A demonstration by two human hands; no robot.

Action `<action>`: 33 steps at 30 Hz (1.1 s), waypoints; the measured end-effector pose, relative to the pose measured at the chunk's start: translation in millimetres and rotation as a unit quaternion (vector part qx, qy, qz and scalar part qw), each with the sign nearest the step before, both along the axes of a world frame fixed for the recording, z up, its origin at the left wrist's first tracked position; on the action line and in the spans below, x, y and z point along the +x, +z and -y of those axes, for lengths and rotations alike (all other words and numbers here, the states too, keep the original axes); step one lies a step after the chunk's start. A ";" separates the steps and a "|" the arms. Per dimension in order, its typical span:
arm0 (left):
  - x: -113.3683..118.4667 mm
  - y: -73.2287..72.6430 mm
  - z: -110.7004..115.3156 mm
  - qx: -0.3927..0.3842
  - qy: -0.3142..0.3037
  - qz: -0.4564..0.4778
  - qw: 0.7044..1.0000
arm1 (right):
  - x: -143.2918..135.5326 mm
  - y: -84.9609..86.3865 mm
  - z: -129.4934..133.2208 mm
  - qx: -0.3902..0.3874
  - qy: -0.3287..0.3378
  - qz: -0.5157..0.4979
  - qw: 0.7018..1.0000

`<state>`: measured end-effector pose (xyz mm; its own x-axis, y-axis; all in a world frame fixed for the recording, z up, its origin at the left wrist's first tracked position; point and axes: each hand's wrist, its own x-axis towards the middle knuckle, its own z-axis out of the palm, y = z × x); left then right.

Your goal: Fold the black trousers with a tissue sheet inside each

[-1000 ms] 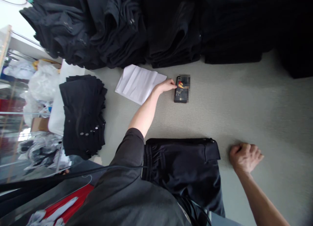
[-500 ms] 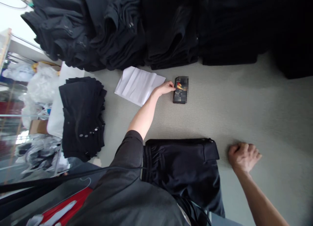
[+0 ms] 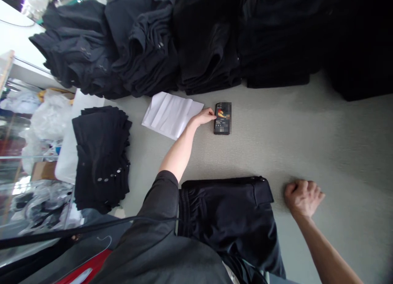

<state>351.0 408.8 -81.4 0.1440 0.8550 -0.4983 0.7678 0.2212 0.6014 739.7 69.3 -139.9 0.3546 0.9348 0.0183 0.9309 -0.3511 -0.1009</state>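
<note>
By the left edge of the phone (image 3: 219,126) on the table (image 3: 264,140), our left hand (image 3: 202,117) still has its fingers close together, and we cannot tell if they pinch it. Only our view tips a bit, so the black garment (image 3: 230,214) near us seems to wait. Our right hand (image 3: 303,198) stays curled up. Around us, left to right, are plastic bags (image 3: 50,114), a black stack (image 3: 101,161), white paper (image 3: 168,116) and big dark piles (image 3: 208,50) along the grey table's far side.

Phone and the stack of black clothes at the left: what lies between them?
In the head view, the left hand, its fingertips at the phone, then the white paper, then grey tabletop up to the stack.
</note>
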 end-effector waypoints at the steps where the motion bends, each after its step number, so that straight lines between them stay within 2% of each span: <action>1: 0.2 0.0 0.4 0.001 0.000 0.000 1.000 | -0.1 0.3 -0.1 -0.005 0.001 0.004 1.000; 8: 1.5 -0.1 6.3 0.015 -0.029 -0.045 0.998 | 0.6 -1.1 0.3 -0.014 0.001 0.006 1.000; 12: 2.7 1.9 22.1 0.038 -0.045 -0.071 0.996 | -0.2 0.0 0.5 -0.005 0.000 -0.001 1.000; 19: 8.3 5.4 55.1 0.014 -0.022 -0.042 0.999 | -1.6 3.1 -0.3 0.002 -0.004 -0.013 1.000; 33: 39.6 8.9 75.1 0.056 0.001 -0.127 0.990 | -0.9 1.9 0.0 -0.007 0.010 0.019 1.000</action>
<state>390.6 333.8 -72.5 0.0239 0.9072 -0.4201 0.8968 0.1663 0.4100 738.9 69.3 -138.0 0.3355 0.9418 0.0194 0.9407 -0.3339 -0.0603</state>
